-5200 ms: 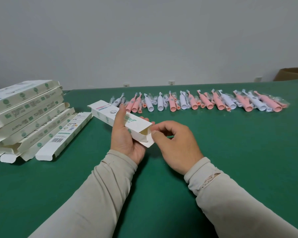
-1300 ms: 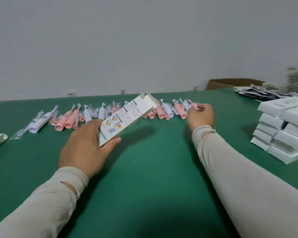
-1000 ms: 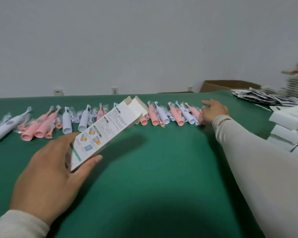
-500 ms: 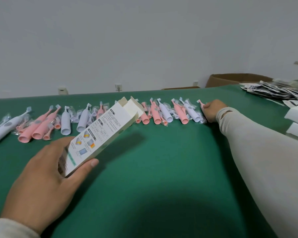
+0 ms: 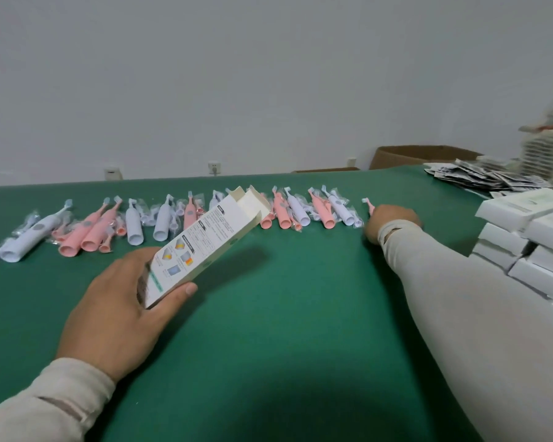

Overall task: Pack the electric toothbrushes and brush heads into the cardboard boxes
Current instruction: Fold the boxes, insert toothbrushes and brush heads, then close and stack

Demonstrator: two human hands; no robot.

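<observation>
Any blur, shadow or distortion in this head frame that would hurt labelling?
Head view: right edge motion-blurred, smearing the stacked white boxes; a soft dark shadow lies on the green table near the bottom; wide-angle bends the table's far edge; the box in the left hand stays readable.

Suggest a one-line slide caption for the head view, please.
Left hand holds an open box while right hand grasps a pink toothbrush.

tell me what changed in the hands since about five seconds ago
The right hand left the box flap, reached to the row's right end and closed on a pink toothbrush. The left hand keeps its grip on the box, now turned open end away.
</observation>
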